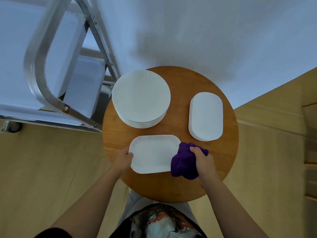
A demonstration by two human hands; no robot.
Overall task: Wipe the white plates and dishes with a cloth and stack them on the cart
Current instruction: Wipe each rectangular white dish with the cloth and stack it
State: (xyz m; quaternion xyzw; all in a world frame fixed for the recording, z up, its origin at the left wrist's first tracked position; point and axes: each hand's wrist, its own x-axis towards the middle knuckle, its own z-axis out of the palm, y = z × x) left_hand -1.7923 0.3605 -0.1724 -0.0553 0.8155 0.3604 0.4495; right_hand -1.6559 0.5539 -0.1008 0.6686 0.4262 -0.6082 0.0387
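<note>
A white oblong dish (152,154) lies at the near side of the round wooden table (228,152). My left hand (122,160) grips its left rim, thumb on top. My right hand (203,160) holds a bunched purple cloth (184,163) against the dish's right end. A stack of round white plates (141,98) stands at the table's back left. A stack of oblong white dishes (205,116) stands at the right.
A metal cart (44,93) with a tubular handle and pale shelves stands to the left, touching the table's edge; a caster (14,128) shows at its lower corner. Wooden floor lies on both sides, a white wall behind.
</note>
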